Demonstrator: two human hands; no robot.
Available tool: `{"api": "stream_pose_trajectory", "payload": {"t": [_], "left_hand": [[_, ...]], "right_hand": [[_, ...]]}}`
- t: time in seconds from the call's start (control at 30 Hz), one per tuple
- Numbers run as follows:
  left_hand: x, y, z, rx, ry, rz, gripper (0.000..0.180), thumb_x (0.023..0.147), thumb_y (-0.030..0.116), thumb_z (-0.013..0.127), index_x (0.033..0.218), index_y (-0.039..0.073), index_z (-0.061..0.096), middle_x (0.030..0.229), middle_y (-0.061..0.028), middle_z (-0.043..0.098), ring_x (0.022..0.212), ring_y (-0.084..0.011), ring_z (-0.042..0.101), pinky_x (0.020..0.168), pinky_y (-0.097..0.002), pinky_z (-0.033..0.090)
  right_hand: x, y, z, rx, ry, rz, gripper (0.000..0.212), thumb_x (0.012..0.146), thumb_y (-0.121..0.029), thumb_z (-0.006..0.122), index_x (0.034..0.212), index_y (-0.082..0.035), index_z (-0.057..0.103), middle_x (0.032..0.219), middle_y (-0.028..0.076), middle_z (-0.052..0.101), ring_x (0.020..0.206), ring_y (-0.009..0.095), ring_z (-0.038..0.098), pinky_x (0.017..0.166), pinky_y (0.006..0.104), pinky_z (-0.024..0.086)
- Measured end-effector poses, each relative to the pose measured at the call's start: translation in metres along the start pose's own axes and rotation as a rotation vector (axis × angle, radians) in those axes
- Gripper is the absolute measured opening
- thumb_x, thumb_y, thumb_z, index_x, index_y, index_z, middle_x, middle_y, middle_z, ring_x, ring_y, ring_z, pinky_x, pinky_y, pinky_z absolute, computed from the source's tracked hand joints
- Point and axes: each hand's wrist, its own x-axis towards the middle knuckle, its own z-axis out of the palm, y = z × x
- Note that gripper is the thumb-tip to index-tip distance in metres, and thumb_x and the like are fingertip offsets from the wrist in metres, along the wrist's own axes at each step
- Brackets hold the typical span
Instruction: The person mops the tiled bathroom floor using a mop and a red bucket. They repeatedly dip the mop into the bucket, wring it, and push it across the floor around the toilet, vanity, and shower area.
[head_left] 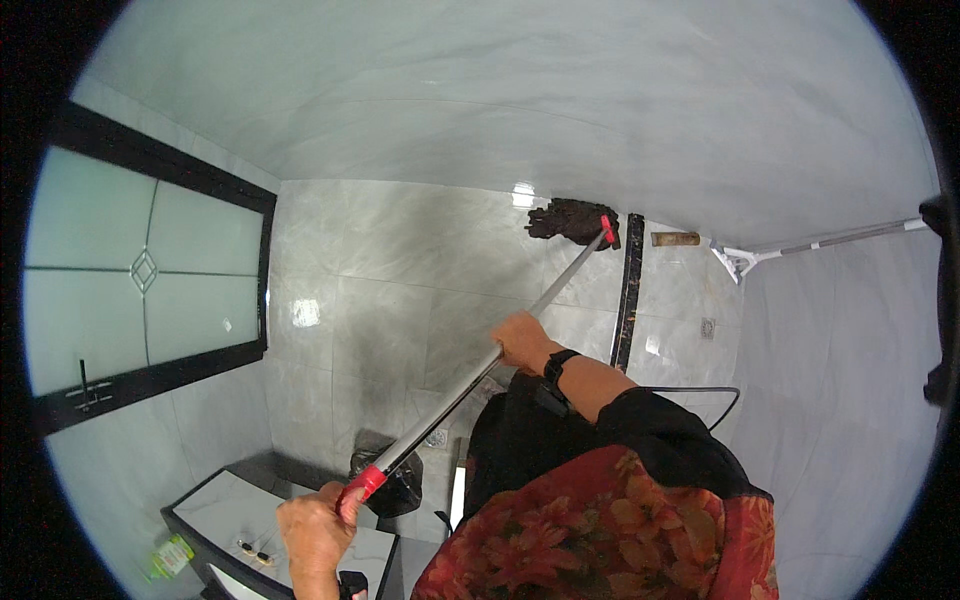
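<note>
A mop (572, 219) with a dark brown, stringy head lies against the floor at the foot of the far wall. Its silver handle runs diagonally back toward me, with a red joint at the head and a red grip at the near end. My left hand (318, 527) is wrapped round that red grip at the lower left. Partway up the handle, my right hand (525, 341) closes round the metal tube, a black band on its wrist. The mop head touches the grey tiled floor (385, 320) just left of a black raised strip (627, 290).
Right of the strip lie a brown block-like piece (676, 239) and a floor drain (708, 328); a white squeegee (735, 261) leans on its pole. A black bag (395, 487) sits beside the counter (235, 515), which holds a green packet (172, 556). A dark-framed glass door (200, 230) stands left.
</note>
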Motion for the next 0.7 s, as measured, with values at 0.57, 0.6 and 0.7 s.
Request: {"api": "stream_pose_trajectory", "payload": {"t": [0.57,0.6,0.7], "left_hand": [[0.040,0.037,-0.018,-0.018,-0.009,0.065,0.036,0.083,0.045,0.069,0.069,0.012,0.065,0.055,-0.0139,0.057,0.053,-0.0373,0.058,0.049,-0.0451,0.044],[0.038,0.032,-0.027,-0.044,0.002,0.057,0.037,0.083,0.045,0.069,0.069,0.011,0.066,0.054,-0.0141,0.056,0.052,-0.0375,0.058,0.048,-0.0449,0.044],[0.029,0.021,-0.060,0.009,0.024,-0.003,0.036,0.085,0.043,0.068,0.070,0.011,0.069,0.055,-0.0134,0.056,0.050,-0.0366,0.055,0.046,-0.0420,0.042]], "right_hand": [[-0.007,0.036,-0.056,-0.014,-0.081,0.020,0.012,0.061,-0.020,0.073,0.068,-0.010,0.071,0.072,0.014,0.069,0.073,0.035,0.068,0.067,0.0447,0.052],[-0.005,0.029,-0.061,-0.051,-0.143,0.032,0.013,0.061,-0.021,0.073,0.068,-0.009,0.071,0.071,0.014,0.069,0.073,0.035,0.068,0.067,0.0446,0.052],[-0.004,0.008,-0.079,0.019,-0.091,-0.018,0.017,0.064,-0.024,0.073,0.070,-0.008,0.072,0.072,0.014,0.069,0.073,0.034,0.068,0.067,0.0445,0.053]]}}
